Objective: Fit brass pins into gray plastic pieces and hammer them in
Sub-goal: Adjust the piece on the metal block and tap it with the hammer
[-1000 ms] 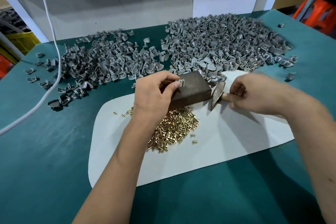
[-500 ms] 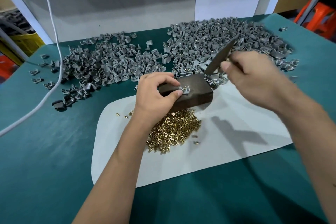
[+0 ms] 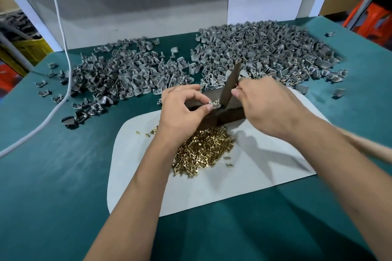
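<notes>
At the frame's center one small gray plastic piece sits on top of a dark block, pinched between the thumb and forefinger of the left hand; whether a pin already sits in it is too small to tell. A flat dark metal bar, used as the hammer, stands tilted with its lower end down at the piece, and the right hand grips it with curled fingers, though motion blur smears that hand and hides how much of the bar lies inside the fist. The block's left part is covered by the left hand. Just below the block lies one heap of brass pins, far too many to count, with five or so strays beside it, on a white mat. Across the upper half of the frame spread two broad piles of gray pieces, one upper left and one upper right, again uncountable, plus a few loose ones at either edge. All rest on a green table. One white cable runs down the left side. Both forearms enter from the bottom edge, cut off there.
</notes>
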The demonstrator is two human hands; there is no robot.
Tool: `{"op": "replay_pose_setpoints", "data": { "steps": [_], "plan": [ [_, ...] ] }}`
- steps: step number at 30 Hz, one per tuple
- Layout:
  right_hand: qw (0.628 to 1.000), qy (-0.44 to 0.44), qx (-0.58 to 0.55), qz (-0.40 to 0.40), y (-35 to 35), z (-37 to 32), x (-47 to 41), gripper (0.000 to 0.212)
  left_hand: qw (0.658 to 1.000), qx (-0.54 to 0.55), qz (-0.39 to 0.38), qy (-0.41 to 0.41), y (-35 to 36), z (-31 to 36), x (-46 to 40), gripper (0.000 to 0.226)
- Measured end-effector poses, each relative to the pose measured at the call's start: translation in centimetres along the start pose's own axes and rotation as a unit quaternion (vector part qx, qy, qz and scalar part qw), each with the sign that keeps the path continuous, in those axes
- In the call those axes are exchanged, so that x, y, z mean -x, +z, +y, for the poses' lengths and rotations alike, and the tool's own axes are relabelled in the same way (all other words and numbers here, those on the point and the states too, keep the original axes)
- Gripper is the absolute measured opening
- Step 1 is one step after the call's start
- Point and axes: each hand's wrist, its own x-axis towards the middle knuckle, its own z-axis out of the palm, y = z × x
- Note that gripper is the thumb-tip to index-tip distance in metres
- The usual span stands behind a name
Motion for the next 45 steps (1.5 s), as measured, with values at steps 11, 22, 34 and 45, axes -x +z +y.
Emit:
{"op": "replay_pose_setpoints", "data": {
  "steps": [11, 22, 34, 45],
  "plan": [
    [1.0, -0.019, 0.012, 0.017, -0.1, -1.4, -0.2, 0.023, 0.999, 0.014, -0.01, -0.027, 0.1, -0.2, -0.2, 0.017],
    [0.997, -0.035, 0.057, 0.023, -1.5, -2.0, -0.8, 0.022, 0.999, 0.027, -0.019, -0.029, 0.1, -0.5, -0.2, 0.017],
    [0.992, -0.028, 0.012, 0.124, -2.1, -1.2, -1.2, 0.023, 0.999, 0.032, -0.021, -0.034, 0.0, -0.9, -0.2, 0.012],
    [0.987, -0.042, 0.013, 0.157, -1.9, -1.8, -1.1, 0.022, 0.999, 0.03, -0.022, -0.039, 0.0, -0.5, -0.2, 0.013]
  ]
}}
